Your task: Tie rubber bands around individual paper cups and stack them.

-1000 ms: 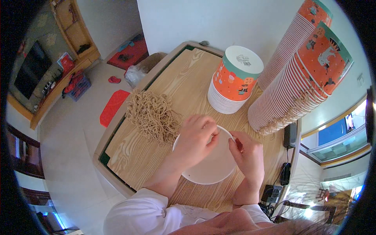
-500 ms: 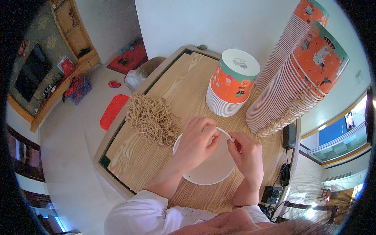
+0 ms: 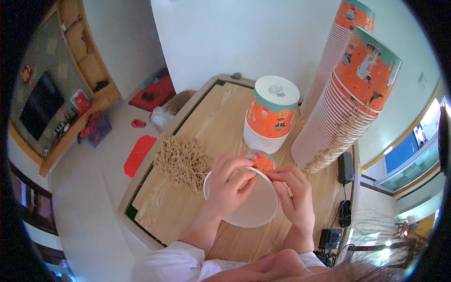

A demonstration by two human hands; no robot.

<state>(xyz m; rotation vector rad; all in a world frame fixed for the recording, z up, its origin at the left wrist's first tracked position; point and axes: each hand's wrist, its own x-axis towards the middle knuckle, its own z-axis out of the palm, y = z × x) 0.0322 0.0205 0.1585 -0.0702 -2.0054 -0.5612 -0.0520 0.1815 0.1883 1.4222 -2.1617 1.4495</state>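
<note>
Seen from above, a person in white sleeves works at a light wooden tabletop [image 3: 169, 216] with a raised pale rim. Closest in, both hands hold one round paper cup, white inside and orange outside [image 3: 244, 197], tipped on its side so that its open mouth faces the viewer, just above the tabletop's near middle. The left hand [image 3: 230, 185] curls over the cup's upper left rim, fingers reaching into the mouth. The right hand [image 3: 293, 199] pinches the right rim between thumb and fingertips. Just left of the cup lies a loose heap of tan string-like strands [image 3: 181, 160]. Beyond the hands stands a short upside-down stack of orange paper cups with a teal band [image 3: 271, 115]. To the right, two tall leaning stacks of the same orange cups [image 3: 347, 89] rise against the white wall.
</note>
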